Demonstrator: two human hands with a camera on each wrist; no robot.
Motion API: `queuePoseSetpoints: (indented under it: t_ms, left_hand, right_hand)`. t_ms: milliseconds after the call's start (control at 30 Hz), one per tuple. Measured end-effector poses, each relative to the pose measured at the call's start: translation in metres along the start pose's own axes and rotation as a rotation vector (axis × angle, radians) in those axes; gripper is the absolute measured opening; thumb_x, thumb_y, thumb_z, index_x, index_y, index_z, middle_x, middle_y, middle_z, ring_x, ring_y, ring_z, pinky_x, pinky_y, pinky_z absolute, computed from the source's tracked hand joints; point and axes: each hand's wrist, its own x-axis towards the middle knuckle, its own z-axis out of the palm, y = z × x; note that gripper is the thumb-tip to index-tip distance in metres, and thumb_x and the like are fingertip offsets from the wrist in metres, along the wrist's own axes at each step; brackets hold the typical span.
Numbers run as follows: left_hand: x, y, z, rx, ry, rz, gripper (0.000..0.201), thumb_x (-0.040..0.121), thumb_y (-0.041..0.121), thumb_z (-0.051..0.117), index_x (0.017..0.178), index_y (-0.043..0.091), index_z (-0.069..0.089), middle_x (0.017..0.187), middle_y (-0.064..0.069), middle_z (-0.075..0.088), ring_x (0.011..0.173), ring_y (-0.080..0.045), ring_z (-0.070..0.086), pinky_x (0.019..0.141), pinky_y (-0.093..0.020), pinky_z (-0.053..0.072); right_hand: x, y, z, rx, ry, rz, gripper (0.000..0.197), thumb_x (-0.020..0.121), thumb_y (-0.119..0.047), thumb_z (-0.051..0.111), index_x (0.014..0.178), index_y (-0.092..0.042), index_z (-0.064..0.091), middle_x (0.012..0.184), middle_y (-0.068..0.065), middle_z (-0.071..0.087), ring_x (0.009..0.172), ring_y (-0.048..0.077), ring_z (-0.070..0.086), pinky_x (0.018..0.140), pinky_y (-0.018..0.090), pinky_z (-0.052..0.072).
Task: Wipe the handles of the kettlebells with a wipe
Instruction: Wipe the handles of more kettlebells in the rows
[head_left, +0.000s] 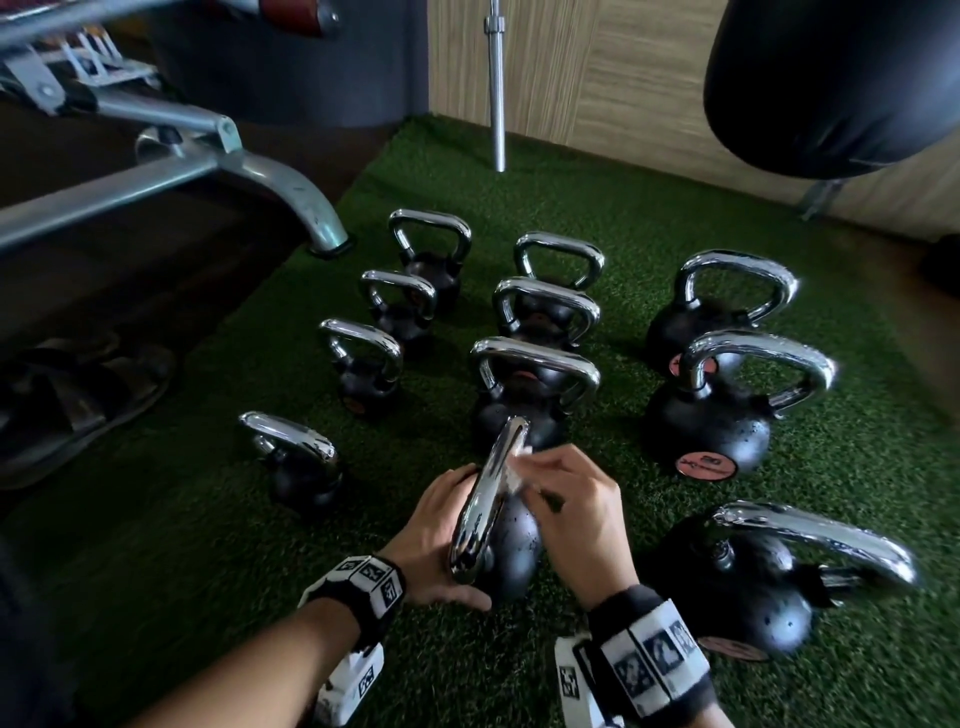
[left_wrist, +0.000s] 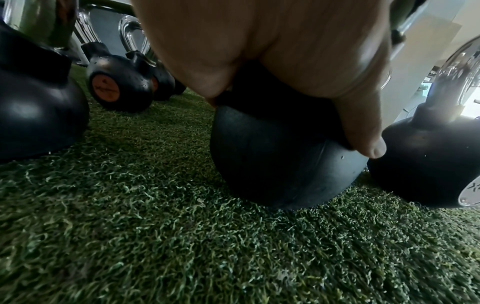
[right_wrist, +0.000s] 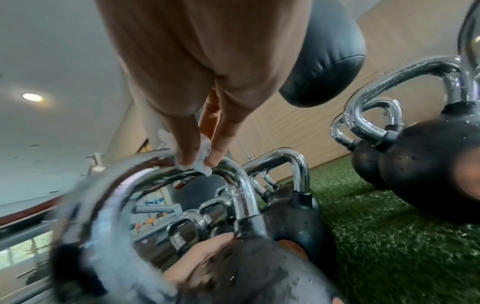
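A black kettlebell with a chrome handle stands on the green turf just in front of me. My left hand grips its round body from the left; in the left wrist view the palm and thumb wrap the ball. My right hand pinches a small white wipe against the far part of the handle. In the right wrist view the fingertips press the wipe onto the top bend of the handle.
Several more kettlebells stand in rows on the turf, the nearest at left, ahead and right. A bench frame and sandals lie left. A barbell leans at the back; a punching bag hangs top right.
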Motion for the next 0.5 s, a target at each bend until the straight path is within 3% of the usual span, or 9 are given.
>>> queuePoseSetpoints:
  t_ms: [133,200,300,400,500]
  left_hand:
    - [0.002,-0.003,0.002,0.001,0.005,-0.032,0.146,0.051,0.072,0.087,0.161,0.03,0.0,0.162,0.021,-0.012,0.156,-0.014,-0.011,0.128,-0.045,0.013]
    - [0.001,-0.004,0.003,-0.044,0.02,-0.048,0.147,0.049,0.072,0.088,0.157,0.044,-0.008,0.163,0.02,-0.01,0.156,-0.014,-0.006,0.128,-0.046,0.016]
    - [-0.001,-0.005,0.004,-0.146,0.057,-0.068,0.145,0.045,0.064,0.093,0.136,0.073,-0.019,0.164,0.012,-0.001,0.156,-0.015,0.006,0.127,-0.047,0.02]
    - [-0.003,-0.001,0.001,-0.113,0.054,-0.044,0.145,0.049,0.056,0.096,0.127,0.08,-0.024,0.16,0.02,-0.004,0.156,-0.016,0.002,0.128,-0.046,0.016]
    - [-0.006,0.007,-0.004,-0.082,0.034,-0.023,0.143,0.052,0.053,0.095,0.116,0.084,-0.029,0.148,0.034,-0.014,0.155,-0.016,-0.003,0.127,-0.038,0.01]
  right_hand:
    - [-0.021,-0.017,-0.006,0.086,-0.102,0.092,0.037,0.076,0.004,0.084,0.104,-0.019,0.083,0.094,-0.014,0.072,0.086,-0.002,0.07,0.074,0.01,0.053]
    - [-0.015,-0.019,-0.012,0.171,-0.117,0.232,0.034,0.073,-0.001,0.088,0.099,-0.023,0.083,0.09,-0.014,0.077,0.084,-0.001,0.072,0.076,0.016,0.058]
    - [-0.011,-0.026,-0.02,0.342,-0.223,0.419,0.029,0.067,-0.004,0.092,0.086,-0.024,0.081,0.081,-0.008,0.079,0.076,0.006,0.076,0.072,0.022,0.06]
    - [-0.021,-0.033,-0.016,0.338,-0.327,0.427,0.024,0.064,-0.003,0.092,0.075,-0.018,0.077,0.075,-0.005,0.079,0.069,0.009,0.075,0.066,0.018,0.057]
    - [-0.026,-0.028,-0.012,0.335,-0.324,0.468,0.025,0.063,-0.004,0.093,0.074,-0.018,0.076,0.075,-0.004,0.079,0.069,0.011,0.075,0.066,0.022,0.058]
